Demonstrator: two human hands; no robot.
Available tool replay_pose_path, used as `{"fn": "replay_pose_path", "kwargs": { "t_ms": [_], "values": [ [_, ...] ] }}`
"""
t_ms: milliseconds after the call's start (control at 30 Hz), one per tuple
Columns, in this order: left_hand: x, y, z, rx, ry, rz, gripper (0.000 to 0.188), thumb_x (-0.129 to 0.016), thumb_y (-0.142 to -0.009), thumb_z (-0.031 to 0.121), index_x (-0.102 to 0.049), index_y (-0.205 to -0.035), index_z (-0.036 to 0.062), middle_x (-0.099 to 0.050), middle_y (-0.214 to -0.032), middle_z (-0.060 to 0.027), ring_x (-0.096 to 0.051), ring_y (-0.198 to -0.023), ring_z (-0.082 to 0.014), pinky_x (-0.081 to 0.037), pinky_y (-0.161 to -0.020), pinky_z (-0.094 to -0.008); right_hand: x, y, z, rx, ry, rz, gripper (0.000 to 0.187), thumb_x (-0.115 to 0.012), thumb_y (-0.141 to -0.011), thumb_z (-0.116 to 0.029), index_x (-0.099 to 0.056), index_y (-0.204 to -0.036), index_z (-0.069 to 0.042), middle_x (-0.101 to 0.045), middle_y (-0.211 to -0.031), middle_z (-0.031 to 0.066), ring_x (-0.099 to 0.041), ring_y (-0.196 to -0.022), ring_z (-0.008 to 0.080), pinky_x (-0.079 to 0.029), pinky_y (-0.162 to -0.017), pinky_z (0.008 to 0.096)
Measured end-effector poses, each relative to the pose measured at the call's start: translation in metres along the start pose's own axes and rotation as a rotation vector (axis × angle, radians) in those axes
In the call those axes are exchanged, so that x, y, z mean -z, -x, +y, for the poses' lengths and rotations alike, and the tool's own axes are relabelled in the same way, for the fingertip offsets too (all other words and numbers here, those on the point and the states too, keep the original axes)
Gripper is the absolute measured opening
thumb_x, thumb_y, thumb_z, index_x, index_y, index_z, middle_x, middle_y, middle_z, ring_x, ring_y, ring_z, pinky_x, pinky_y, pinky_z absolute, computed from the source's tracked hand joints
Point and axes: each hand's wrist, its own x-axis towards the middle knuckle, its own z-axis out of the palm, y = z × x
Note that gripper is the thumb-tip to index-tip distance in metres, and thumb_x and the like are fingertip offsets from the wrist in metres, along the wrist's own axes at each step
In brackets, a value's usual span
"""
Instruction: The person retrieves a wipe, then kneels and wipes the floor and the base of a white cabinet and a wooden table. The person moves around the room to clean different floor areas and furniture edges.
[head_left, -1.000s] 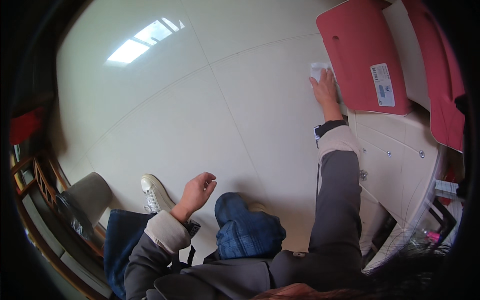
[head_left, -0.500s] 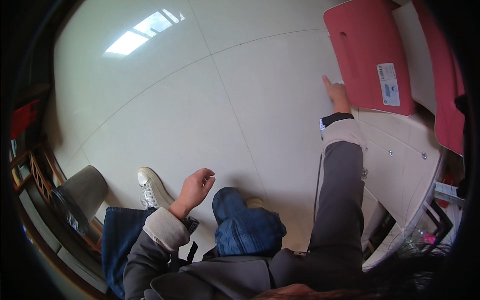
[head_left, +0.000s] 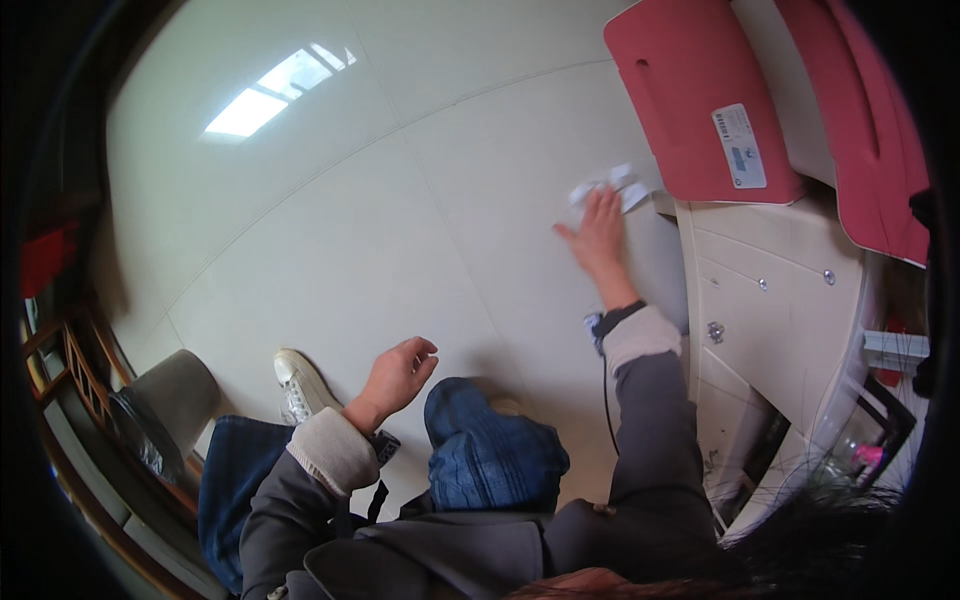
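Observation:
My right hand (head_left: 602, 240) is stretched out beside the red box, thumb spread out to the side. Its fingers lie over a crumpled white tissue (head_left: 630, 190), which shows past the fingertips; the pale floor is behind it. My left hand (head_left: 390, 382) hangs over the floor near my knee with its fingers loosely bent and the thumb apart, and nothing shows in it.
Red boxes with pale sides (head_left: 690, 100) rest on a cream cabinet (head_left: 760, 270) with round knobs at the right. To the left, a grey bin (head_left: 178, 395) with a dark liner stands by wooden furniture (head_left: 85, 350). Pale tiled floor (head_left: 300, 230) stretches ahead.
My right hand has moved left and nearer from the red box's edge, taking the tissue along, and more of the tissue shows. The left hand stays about where it was.

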Motion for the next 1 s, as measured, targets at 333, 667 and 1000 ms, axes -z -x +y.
{"fn": "replay_pose_path", "kwargs": {
  "t_ms": [333,667,1000],
  "values": [
    [-0.008,-0.013,0.008,-0.065,-0.069,-0.033,0.019,-0.060,-0.084,0.019,-0.061,-0.096,0.0058,-0.064,-0.082,-0.0112,-0.063,-0.072,-0.0254,-0.050,-0.067,-0.0358,-0.019,0.040,0.010,-0.003,-0.357,0.144,0.049,-0.061,-0.084,-0.031,-0.048,-0.119,0.001,-0.036,-0.137,0.0195,-0.036,-0.125,0.0374,-0.030,-0.104,0.0457],
    [0.009,-0.010,-0.008,0.011,-0.021,-0.028,0.021,-0.059,-0.084,0.020,-0.061,-0.098,0.0044,-0.065,-0.084,-0.0127,-0.063,-0.075,-0.0276,-0.050,-0.068,-0.0366,-0.022,-0.097,0.028,-0.405,-0.089,0.373,0.058,-0.047,-0.091,-0.032,-0.030,-0.138,-0.002,-0.024,-0.144,0.0272,-0.020,-0.134,0.0439,-0.019,-0.109,0.0494],
    [0.028,0.026,-0.046,0.166,0.078,0.093,0.023,-0.060,-0.085,0.021,-0.060,-0.099,0.0034,-0.065,-0.084,-0.0138,-0.063,-0.073,-0.0264,-0.050,-0.068,-0.0349,0.018,-0.195,-0.061,0.007,-0.118,0.359,0.059,-0.049,-0.089,-0.036,-0.034,-0.138,-0.006,-0.027,-0.144,0.0196,-0.023,-0.134,0.0371,-0.021,-0.107,0.0491]
  ]
}}
